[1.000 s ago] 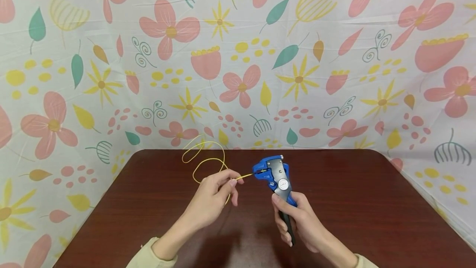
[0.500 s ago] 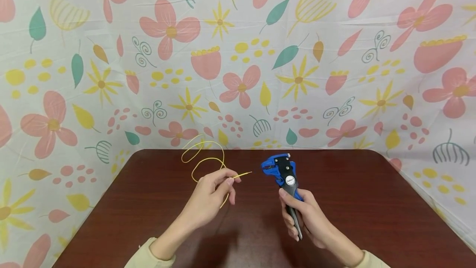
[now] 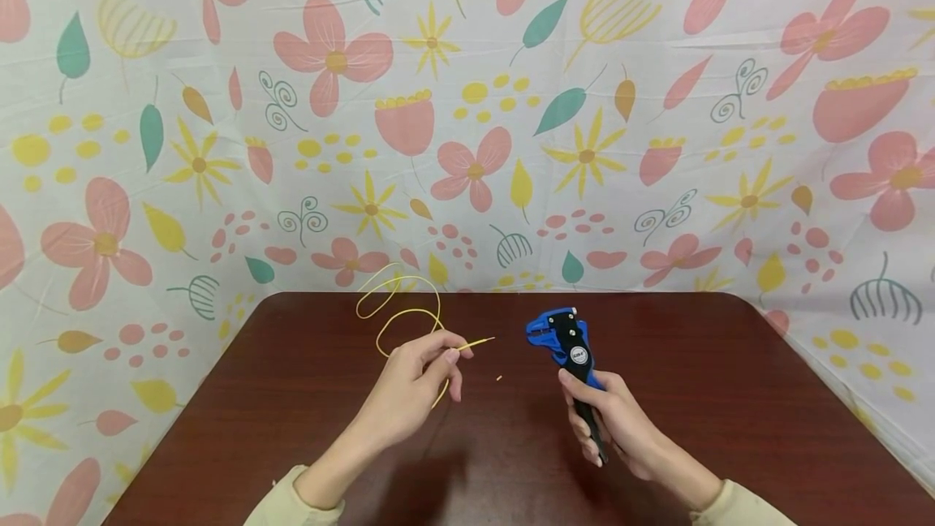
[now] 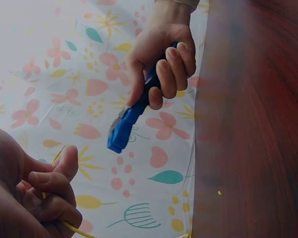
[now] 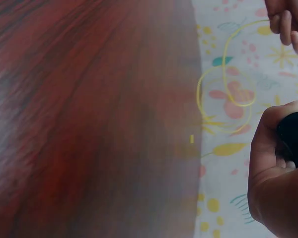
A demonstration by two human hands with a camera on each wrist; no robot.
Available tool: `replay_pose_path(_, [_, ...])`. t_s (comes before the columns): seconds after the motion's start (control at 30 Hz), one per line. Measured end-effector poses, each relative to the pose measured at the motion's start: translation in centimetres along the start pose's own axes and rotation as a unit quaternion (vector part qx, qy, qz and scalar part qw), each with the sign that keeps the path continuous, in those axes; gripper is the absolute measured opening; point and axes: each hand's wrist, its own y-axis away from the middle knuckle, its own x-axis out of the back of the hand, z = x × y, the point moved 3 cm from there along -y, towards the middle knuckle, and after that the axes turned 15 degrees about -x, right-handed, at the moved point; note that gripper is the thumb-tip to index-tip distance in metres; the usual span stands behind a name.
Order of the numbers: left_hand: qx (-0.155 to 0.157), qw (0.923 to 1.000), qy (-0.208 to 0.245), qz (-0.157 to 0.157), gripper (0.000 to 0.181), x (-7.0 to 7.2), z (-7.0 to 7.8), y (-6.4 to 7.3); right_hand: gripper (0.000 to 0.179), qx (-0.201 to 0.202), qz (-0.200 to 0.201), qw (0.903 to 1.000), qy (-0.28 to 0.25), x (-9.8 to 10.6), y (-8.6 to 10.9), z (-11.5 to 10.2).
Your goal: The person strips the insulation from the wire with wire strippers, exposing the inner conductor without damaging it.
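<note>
Wire (image 3: 476, 343), thin and yellow-coated, looks to me stripped at its tip, pinched by the left hand (image 3: 415, 380) left of the blue-and-black pliers (image 3: 573, 343) the right hand (image 3: 619, 418) grips; a tiny yellow offcut (image 3: 499, 378) lies there too.

Screened work booth, single table; home, office or workshop beyond telling. Tabletop (image 3: 694, 396): dark red-brown, wood-grained, rounded far corners, household or office style. Floral cloth (image 3: 467, 47): white, creased, printed with pink, yellow and green flowers and leaves, hung behind the far edge and along both side edges. Workshop note from blue-and-black hand tool (image 3: 572, 339) and yellow wire (image 3: 409, 310).
</note>
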Motion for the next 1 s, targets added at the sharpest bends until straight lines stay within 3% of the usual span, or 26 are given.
replay_pose_path(0.63, [0.008, 0.9999, 0.000, -0.007, 0.016, -0.2, -0.3, -0.1, 0.045, -0.040, 0.034, 0.9985, 0.014, 1.8, -0.9, 1.0])
replay_pose_path(1.0, [0.005, 1.0000, 0.004, -0.007, 0.015, -0.1, -0.2, -0.1, 0.048, -0.048, 0.029, 0.9981, 0.023, 1.8, -1.2, 1.1])
